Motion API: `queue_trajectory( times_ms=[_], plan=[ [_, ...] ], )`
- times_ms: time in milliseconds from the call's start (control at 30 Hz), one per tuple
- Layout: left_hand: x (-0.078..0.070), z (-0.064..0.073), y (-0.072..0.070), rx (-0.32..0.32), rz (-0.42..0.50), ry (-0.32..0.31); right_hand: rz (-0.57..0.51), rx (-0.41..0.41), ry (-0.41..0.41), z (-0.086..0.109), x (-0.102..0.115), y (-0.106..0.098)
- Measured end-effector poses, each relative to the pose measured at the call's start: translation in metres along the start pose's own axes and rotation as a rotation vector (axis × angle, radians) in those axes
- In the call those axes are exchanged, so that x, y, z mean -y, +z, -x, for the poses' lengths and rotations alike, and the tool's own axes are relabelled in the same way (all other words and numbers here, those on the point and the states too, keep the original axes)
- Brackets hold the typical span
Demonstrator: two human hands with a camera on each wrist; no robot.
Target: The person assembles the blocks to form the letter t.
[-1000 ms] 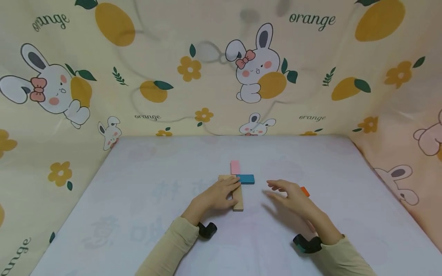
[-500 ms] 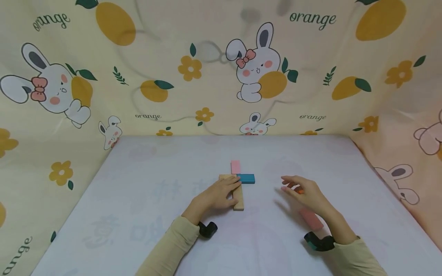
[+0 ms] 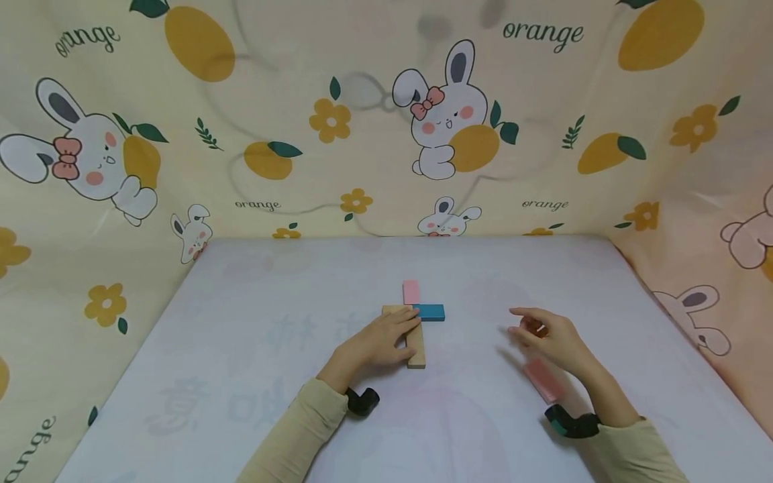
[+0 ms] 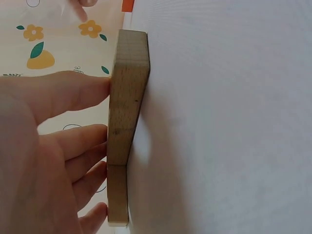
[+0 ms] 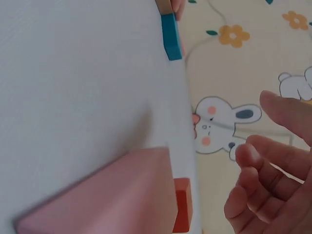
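My left hand (image 3: 380, 339) rests its fingertips on top of two plain wooden blocks, the lengthwise block (image 3: 416, 357) and the crosswise block (image 3: 391, 309). In the left wrist view the thumb and fingertips touch the wood (image 4: 129, 92) without curling round it. A blue block (image 3: 431, 312) and a small pink block (image 3: 410, 292) lie against the wooden ones. Over the table to the right, my right hand (image 3: 558, 343) hovers with loosely bent fingers and holds nothing. Below it lies a larger pink block (image 3: 543, 380); an orange block (image 5: 182, 207) stands behind that one in the right wrist view.
The white tabletop (image 3: 272, 282) carries faint printed characters. A cloth backdrop (image 3: 362, 154) with rabbits, oranges and flowers rises behind the table and along both sides. Each wrist wears a black camera mount, such as the right mount (image 3: 572, 422).
My right hand has moved away to the right from near the blue block, and the larger pink block has come into fuller view. My left hand has stayed on the wooden blocks.
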State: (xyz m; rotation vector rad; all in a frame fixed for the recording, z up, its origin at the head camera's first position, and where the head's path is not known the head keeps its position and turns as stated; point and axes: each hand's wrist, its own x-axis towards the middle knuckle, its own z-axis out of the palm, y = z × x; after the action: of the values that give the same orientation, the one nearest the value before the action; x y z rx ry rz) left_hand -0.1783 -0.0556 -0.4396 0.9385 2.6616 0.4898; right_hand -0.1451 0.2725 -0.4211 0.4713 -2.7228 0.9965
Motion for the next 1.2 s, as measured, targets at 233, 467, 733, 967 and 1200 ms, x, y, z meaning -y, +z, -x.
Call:
queue_trajectory(
  times_ms=[233,467,733,967,1200],
  plan=[
    [0.000,0.000,0.000,0.001,0.001,-0.002,-0.050,0.019,0.038,0.003,-0.010,-0.002],
    [0.001,0.000,0.001,0.008,-0.001,0.006,-0.024,0.034,0.090,0.007,-0.019,-0.003],
    [0.000,0.000,0.000,0.013,0.002,-0.007,-0.042,0.102,0.217,0.009,-0.024,-0.005],
    [0.001,-0.002,0.000,0.013,-0.017,0.003,-0.098,0.156,0.339,0.011,-0.031,-0.008],
    [0.003,-0.003,0.001,0.007,-0.016,0.007,-0.106,0.168,0.363,0.015,-0.033,-0.009]
  ],
)
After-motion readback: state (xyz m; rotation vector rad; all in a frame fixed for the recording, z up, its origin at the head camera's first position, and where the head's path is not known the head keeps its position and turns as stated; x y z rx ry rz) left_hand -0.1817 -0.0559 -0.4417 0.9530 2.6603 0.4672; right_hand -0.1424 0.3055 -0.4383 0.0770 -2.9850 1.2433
